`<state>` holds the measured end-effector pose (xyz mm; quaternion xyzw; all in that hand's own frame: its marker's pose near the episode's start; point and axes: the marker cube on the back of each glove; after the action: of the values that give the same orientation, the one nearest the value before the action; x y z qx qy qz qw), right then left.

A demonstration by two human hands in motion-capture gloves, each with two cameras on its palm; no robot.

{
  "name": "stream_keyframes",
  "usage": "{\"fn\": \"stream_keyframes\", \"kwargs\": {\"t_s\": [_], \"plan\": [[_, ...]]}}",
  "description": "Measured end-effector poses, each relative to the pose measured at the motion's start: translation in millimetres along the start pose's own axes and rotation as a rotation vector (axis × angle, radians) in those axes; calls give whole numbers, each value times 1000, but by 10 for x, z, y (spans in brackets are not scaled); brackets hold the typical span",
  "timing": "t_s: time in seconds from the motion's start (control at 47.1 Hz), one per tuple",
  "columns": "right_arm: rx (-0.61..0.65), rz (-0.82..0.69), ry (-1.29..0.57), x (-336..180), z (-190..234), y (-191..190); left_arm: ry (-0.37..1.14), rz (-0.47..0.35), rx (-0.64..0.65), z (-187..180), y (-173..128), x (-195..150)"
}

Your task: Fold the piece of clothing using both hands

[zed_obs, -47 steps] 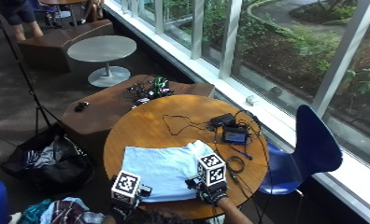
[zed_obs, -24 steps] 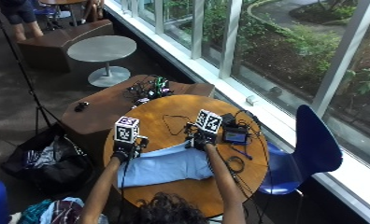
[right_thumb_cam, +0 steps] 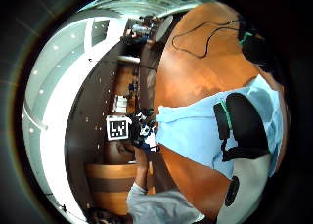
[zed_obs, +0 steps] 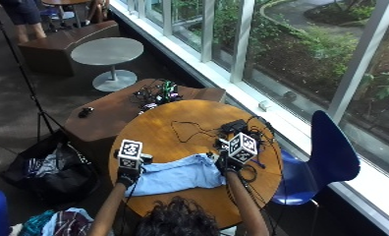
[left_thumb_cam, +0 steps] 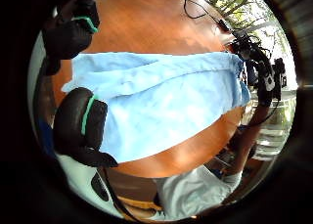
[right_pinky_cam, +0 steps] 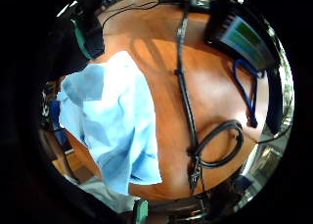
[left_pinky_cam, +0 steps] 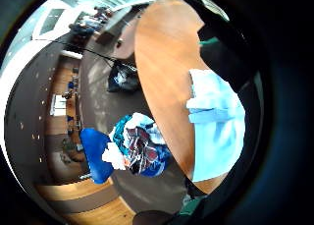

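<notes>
a: on the round table (zed_obs: 181,123), a light blue garment (zed_obs: 175,176), lying as a long band near the near edge, already doubled over by the look of it.

b: left to right, then. left hand (zed_obs: 127,175) first?

a: at the garment's left end, over the corner. fingers (left_thumb_cam: 80,126) curled onto the cloth in the left thumb-side view, edge seemingly pinched there.

b: and the right hand (zed_obs: 226,163)?

a: at the right end, on the top corner. fingers (right_thumb_cam: 244,123) bent down on the cloth in the right thumb-side view; reads as a pinch, though thumb contact not plain to see.

b: step in hand, probably?

a: likely settling the fold just made, or taking up both ends for the next one. best done by keeping both corners level, pulling the band taut between the hands, matching edge to edge before letting go. worth smoothing the rumpled ridge along the top, visible in the left thumb-side view.

b: anything to mind on the right?

a: cables (right_pinky_cam: 188,101) and a device (zed_obs: 234,127) just beside the right end. better to keep the cloth clear of that loop.

b: hidden or unclear?

a: near edge of the garment partly behind the head in the outside view. number of layers not countable. kind of garment not certain. fingertips under the cloth out of sight on both sides.
</notes>
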<state>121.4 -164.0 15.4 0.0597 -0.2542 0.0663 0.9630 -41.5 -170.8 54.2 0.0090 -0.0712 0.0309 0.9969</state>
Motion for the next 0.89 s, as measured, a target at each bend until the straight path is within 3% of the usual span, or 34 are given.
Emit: {"fn": "stream_keyframes", "kwargs": {"t_s": [0.064,0.17,0.297,0.446,0.573,0.785,0.891], "plan": [[44,74,59,195,-34,233,-10,-10,92,118,155,30],[-15,175,175,398,7,558,-30,-39,128,345,447,135],[-83,230,258,522,205,699,-31,-60,97,467,661,229],[-109,262,374,461,399,792,83,-58,53,840,522,244],[-107,264,460,390,509,795,133,-78,-3,663,717,236],[-82,263,376,393,525,629,140,-65,14,725,681,228],[-21,221,221,211,351,476,167,-53,37,728,633,197]]}}
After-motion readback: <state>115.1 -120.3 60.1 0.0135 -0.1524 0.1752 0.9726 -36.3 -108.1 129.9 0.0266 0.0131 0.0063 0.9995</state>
